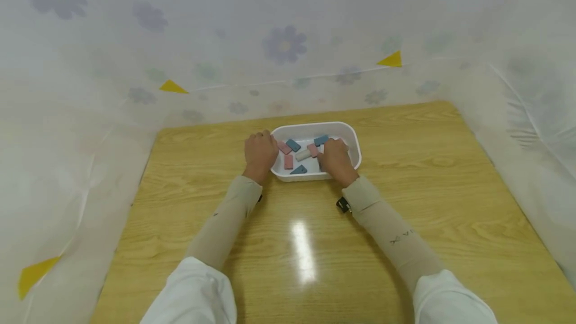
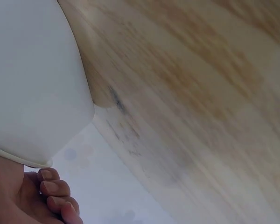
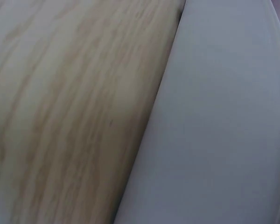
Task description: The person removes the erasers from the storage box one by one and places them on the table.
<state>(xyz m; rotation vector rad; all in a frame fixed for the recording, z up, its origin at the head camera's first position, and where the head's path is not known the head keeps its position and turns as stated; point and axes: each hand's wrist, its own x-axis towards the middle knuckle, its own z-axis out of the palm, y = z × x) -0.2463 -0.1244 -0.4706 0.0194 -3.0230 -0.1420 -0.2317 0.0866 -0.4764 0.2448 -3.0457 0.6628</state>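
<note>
A white plastic tray [image 1: 315, 177] with rounded corners lies on the wooden table, holding several small flat blocks. In the head view a pink block [image 1: 288, 161], a blue block [image 1: 293, 145], an off-white block [image 1: 303, 155] and a blue triangular block [image 1: 299, 169] lie spread over its floor. My left hand [image 1: 261, 154] holds the tray's left end; in the left wrist view its curled fingers [image 2: 56, 189] are at the rim. My right hand [image 1: 336, 158] reaches down into the tray's right part, beside a blue block [image 1: 321, 140]. Its fingertips are hidden, so I cannot tell what they hold.
The wood-grain table [image 1: 279, 264] stretches around the tray, with a bright light reflection in front of it. A flower-patterned sheet [image 1: 288, 84] hangs behind and at both sides, bearing yellow tape pieces [image 1: 173, 87]. A small black camera [image 1: 344, 205] sits at the right wrist.
</note>
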